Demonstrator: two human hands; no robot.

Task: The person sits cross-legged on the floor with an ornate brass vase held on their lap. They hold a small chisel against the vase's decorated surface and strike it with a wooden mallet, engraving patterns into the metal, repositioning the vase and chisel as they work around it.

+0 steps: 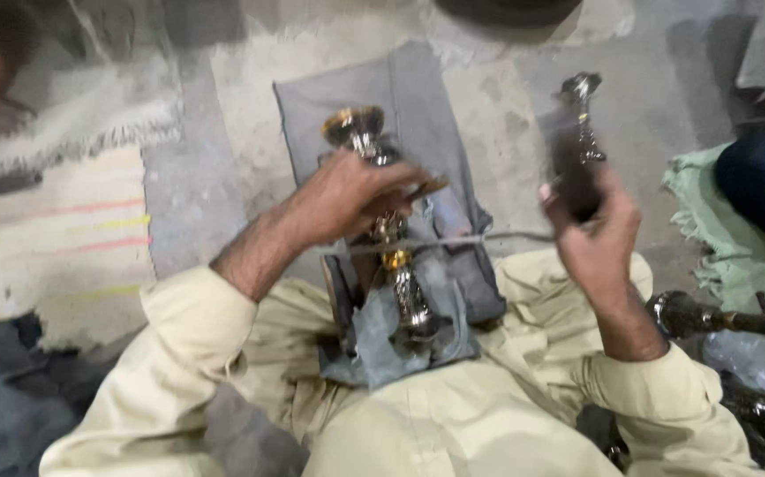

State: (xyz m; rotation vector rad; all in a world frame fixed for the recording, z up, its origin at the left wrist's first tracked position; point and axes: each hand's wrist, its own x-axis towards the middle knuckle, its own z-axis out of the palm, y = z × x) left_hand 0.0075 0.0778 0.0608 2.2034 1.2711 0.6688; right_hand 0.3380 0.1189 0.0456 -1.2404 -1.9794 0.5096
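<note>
The fingers of the left hand (347,194) are curling closed around the upper stem of a tall, shiny silver-and-gold metal stem piece with a cup-shaped top (380,221), pinning it just below the gold-rimmed cup. This piece is standing nearly upright in the person's lap, its lower bulb resting in a crumpled grey cloth (418,327) that is spreading out over the floor ahead.

The fingers of the right hand (596,238) are wrapping tightly round the lower part of a dark, slim turned metal stem with a silver knobbed tip (578,132), lifting it clear of the lap, off to the right and well apart from the first piece. Motion blur is softening this hand, so the exact grip is hard to read, though nothing is showing as open. A thin grey cord or rod (453,240) is running across between the two hands; whether either hand is gripping it cannot be told.

Judging from the layout, the work is sitting somewhere in the middle: one bright piece is being steadied and one darker piece is being handled, while more dark metal stems (709,318) are lying at the right beside a pale green cloth (709,230), seemingly not yet dealt with. The person is wearing cream-coloured clothing (453,424) and sitting on a grey concrete floor (506,141), with a striped pale rug (56,230) lying to the left.
</note>
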